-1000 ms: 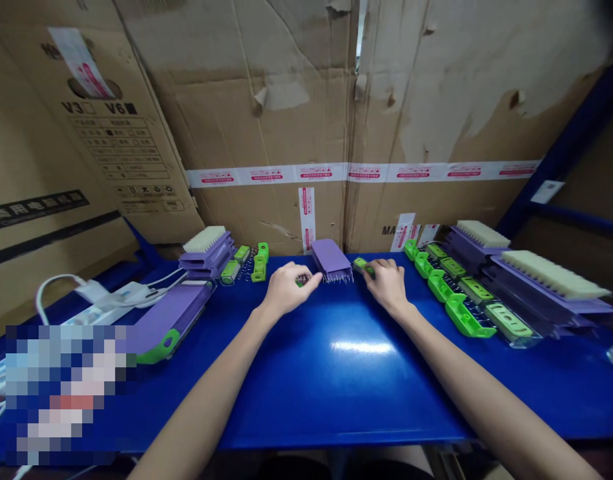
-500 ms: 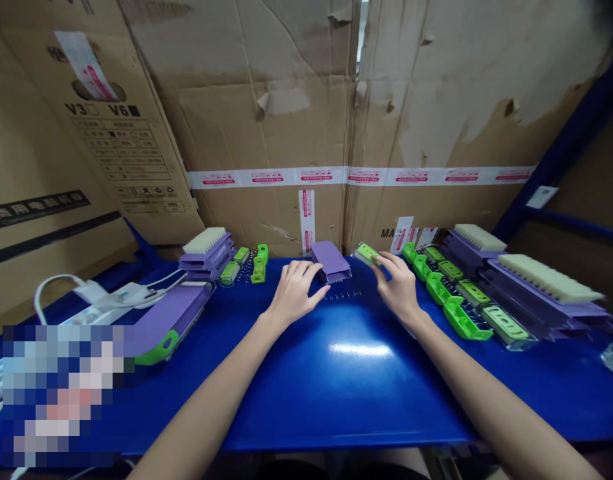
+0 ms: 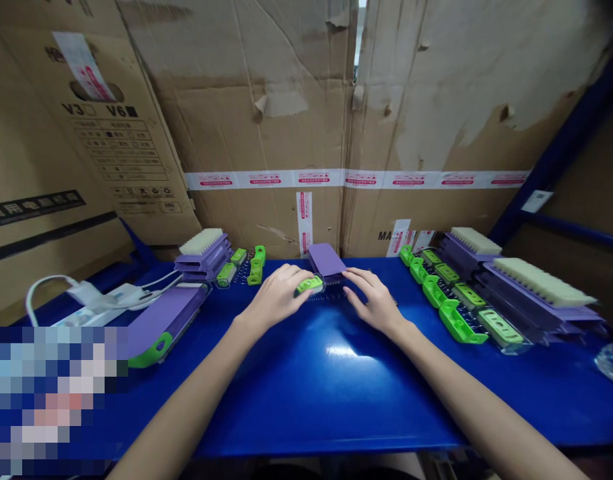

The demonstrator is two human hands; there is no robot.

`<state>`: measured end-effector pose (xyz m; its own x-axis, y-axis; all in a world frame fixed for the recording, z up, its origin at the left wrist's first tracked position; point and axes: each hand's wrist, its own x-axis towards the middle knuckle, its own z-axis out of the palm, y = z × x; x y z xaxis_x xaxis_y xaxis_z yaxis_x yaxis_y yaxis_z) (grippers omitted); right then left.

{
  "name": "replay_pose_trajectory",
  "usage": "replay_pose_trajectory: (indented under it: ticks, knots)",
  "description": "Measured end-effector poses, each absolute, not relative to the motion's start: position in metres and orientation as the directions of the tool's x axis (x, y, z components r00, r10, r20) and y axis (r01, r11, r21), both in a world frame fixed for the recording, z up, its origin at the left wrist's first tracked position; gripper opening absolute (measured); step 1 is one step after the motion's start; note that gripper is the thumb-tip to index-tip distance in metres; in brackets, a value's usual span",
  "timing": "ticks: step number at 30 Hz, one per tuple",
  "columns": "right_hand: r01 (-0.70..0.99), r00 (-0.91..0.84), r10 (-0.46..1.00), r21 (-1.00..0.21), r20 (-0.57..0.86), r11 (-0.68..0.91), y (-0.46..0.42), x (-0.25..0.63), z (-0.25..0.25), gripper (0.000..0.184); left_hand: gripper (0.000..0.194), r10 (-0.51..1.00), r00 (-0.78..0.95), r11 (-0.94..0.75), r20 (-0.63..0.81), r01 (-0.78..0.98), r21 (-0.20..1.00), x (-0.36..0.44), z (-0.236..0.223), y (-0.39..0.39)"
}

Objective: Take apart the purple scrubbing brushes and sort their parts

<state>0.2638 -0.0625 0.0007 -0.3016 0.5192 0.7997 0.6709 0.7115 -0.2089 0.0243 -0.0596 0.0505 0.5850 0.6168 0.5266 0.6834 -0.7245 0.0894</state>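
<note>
My left hand (image 3: 282,297) is closed around one end of a bright green insert in a clear cover (image 3: 310,285), in front of a purple rectangular sleeve (image 3: 326,259). The sleeve lies at the middle back of the blue table, its near end facing me. My right hand (image 3: 375,301) is at the sleeve's near right corner, index fingertip against the edge and thumb apart below it. Small metal springs (image 3: 322,297) lie in a row on the table between my hands, partly hidden.
To the right stand green end caps (image 3: 433,291), covered green inserts (image 3: 469,293), springs and purple sleeves topped with cream bristle blocks (image 3: 544,281). On the left are similar parts, a long purple piece with a green end (image 3: 169,317) and a white power strip (image 3: 99,303). Cardboard (image 3: 266,133) forms the back.
The green insert has passed from my right hand to my left and moved left, in front of the sleeve. My right hand has come in to the sleeve's right corner.
</note>
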Motion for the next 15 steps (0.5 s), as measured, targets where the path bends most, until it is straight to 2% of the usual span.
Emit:
replay_pose_trajectory:
  ticks: [3, 7, 11, 15]
  knots:
    - [0.709, -0.272, 0.543, -0.216, 0.795, 0.671, -0.061, 0.268, 0.002, 0.03, 0.023, 0.705, 0.477, -0.604, 0.524, 0.792, 0.092, 0.0, 0.045, -0.065]
    - [0.726, -0.276, 0.562, -0.214, 0.78, 0.653, -0.059, 0.269, 0.002, 0.03, 0.025, 0.792, 0.365, -0.438, 0.49, 0.898, 0.037, -0.042, 0.037, -0.079]
    - [0.726, -0.3, 0.569, -0.205, 0.765, 0.657, -0.058, 0.268, 0.0, 0.03, 0.029, 0.858, 0.215, -0.191, 0.467, 0.977, -0.099, -0.075, 0.03, -0.087]
    - [0.737, -0.309, 0.586, -0.2, 0.749, 0.645, -0.057, 0.267, -0.002, 0.03, 0.036, 0.894, 0.132, -0.017, 0.427, 0.964, -0.264, -0.083, 0.024, -0.09]
